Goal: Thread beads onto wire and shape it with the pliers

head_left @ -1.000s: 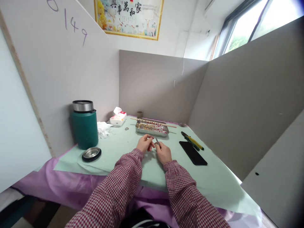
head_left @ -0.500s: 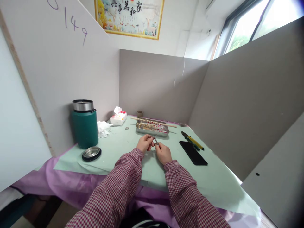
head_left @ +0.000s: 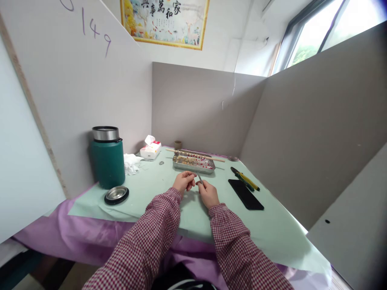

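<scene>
My left hand [head_left: 183, 181] and my right hand [head_left: 207, 192] rest close together on the pale green mat [head_left: 157, 193], just in front of a metal tray [head_left: 193, 162] filled with small gold and red beads. My right hand is closed on thin metal tweezers [head_left: 200, 177], their tips pointing up towards the tray. My left hand is curled in a pinch right beside the tweezers. What its fingertips hold is too small to make out.
A green flask [head_left: 108, 157] stands at the left with its lid [head_left: 116, 195] lying in front. A tissue pack [head_left: 150, 150] and crumpled tissue [head_left: 132, 164] lie behind. A wooden stick [head_left: 196, 155] lies behind the tray. Pliers [head_left: 244, 179] and a black phone [head_left: 245, 194] lie right. Partition walls enclose the desk.
Both hands stay in place. The fingers and tweezers shift only slightly, and the hands have drawn a little apart.
</scene>
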Available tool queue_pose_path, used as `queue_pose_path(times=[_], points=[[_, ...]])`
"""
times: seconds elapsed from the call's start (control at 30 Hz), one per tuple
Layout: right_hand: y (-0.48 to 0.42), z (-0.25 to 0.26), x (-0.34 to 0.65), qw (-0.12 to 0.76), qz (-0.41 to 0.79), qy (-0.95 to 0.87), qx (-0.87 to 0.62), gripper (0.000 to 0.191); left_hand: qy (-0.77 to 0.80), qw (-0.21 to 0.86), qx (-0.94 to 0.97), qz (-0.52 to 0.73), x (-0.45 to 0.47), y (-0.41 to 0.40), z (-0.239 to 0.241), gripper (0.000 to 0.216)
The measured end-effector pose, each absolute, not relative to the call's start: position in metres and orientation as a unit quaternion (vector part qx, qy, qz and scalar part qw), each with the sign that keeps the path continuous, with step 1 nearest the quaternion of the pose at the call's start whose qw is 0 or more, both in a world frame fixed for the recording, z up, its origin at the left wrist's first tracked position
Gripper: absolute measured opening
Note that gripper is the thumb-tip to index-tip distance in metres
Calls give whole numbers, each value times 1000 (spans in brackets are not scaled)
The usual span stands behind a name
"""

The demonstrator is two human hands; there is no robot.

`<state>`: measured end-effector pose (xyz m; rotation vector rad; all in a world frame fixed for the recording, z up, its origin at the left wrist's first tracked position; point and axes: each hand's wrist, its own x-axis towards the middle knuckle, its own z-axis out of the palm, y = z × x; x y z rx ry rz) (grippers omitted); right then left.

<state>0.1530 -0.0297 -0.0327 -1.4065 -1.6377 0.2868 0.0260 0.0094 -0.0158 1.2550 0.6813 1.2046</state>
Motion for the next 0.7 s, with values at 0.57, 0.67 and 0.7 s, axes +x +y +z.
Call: queue_pose_path(times=[0.57, 0.67, 0.7], points=[[-30, -33, 154, 461, 122, -669, -570, 32, 306, 610, 545, 488, 26, 7, -14, 25], [-29, -35, 154, 455, 113, -673, -572, 31, 315, 608, 543, 486, 26, 4, -11, 25], [-29, -35, 153, 452, 107, -676, -572, 30, 318, 606, 542, 488, 26, 4, -11, 26]])
